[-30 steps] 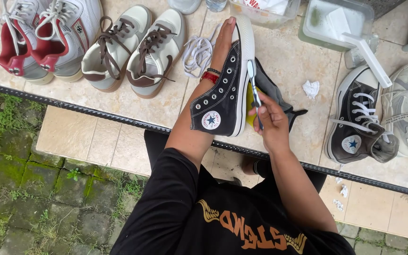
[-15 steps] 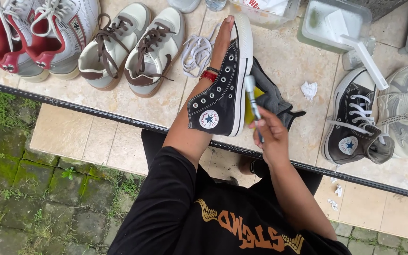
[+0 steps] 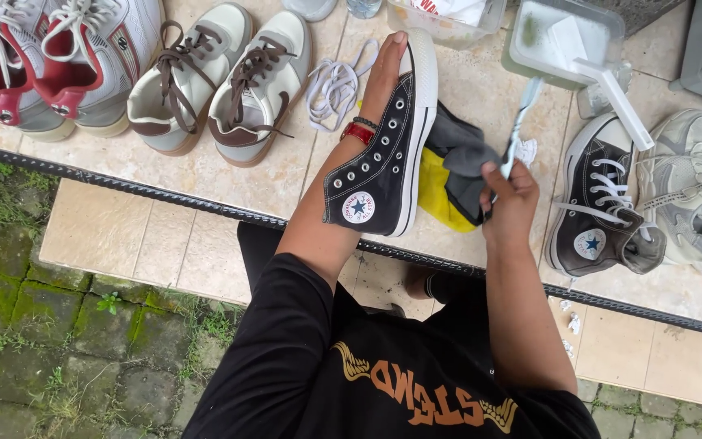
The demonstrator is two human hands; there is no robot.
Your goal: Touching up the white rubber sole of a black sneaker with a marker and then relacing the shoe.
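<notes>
Head: R hand [image 3: 512, 199] grip pinching brush [image 3: 520, 122], now lifted off black sneaker [image 3: 387, 154]; L hand [image 3: 383, 77] inside

left hand [image 3: 385, 69] flat, right hand [image 3: 510, 199] clenched

left hand [image 3: 383, 69] mostly inside black high-top [image 3: 383, 154], red-white sneakers [image 3: 42, 57] cut off by top edge, brush [image 3: 522, 114] blurred

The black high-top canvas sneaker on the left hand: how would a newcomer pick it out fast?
Start at the beige tiled ledge lined with shoes. Near its middle, the black high-top canvas sneaker is worn over the left hand, beside a grey and yellow cloth. Unlike its laced twin to the right, it has empty eyelets.
</notes>
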